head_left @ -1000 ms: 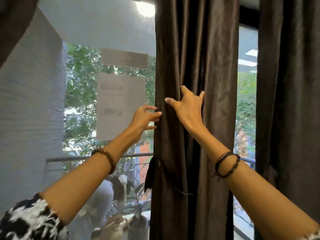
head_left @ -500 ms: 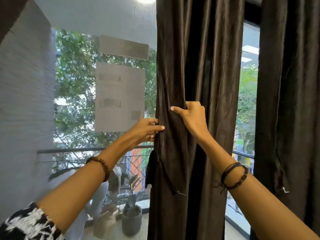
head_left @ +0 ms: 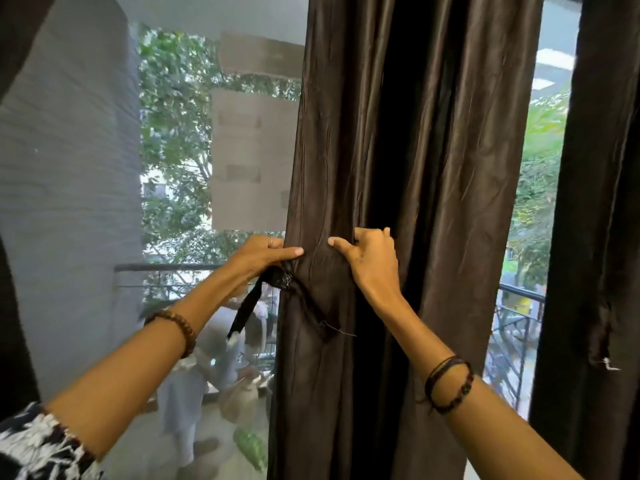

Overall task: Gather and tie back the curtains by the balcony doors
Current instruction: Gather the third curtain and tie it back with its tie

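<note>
Curtains hang by the glass balcony door (head_left: pixel 194 168), and the middle curtain (head_left: pixel 415 168) is the one being held. It is dark brown and a bit shiny, with long folds running down it and small wrinkles where it is squeezed. It hangs straight from the top to the bottom of the view. A thin dark tie strap (head_left: pixel 247 306) is sewn to its left edge, with pale stitches showing where it joins. One end of the strap hangs loose to the left, and another bit lies slanted across the front of the cloth with a thread sticking out.

The left hand (head_left: pixel 263 254) holds the left edge of the curtain right above the strap, with the fingers curled round the cloth. The right hand (head_left: pixel 370 261) grips a fold just beside it, thumb pointing left, fingers tucked into the fold. The two hands are close but do not touch.

Another dark curtain (head_left: pixel 602 202) hangs on the right, well apart. Outside are green trees (head_left: pixel 173 133) and a metal railing (head_left: pixel 166 268).
</note>
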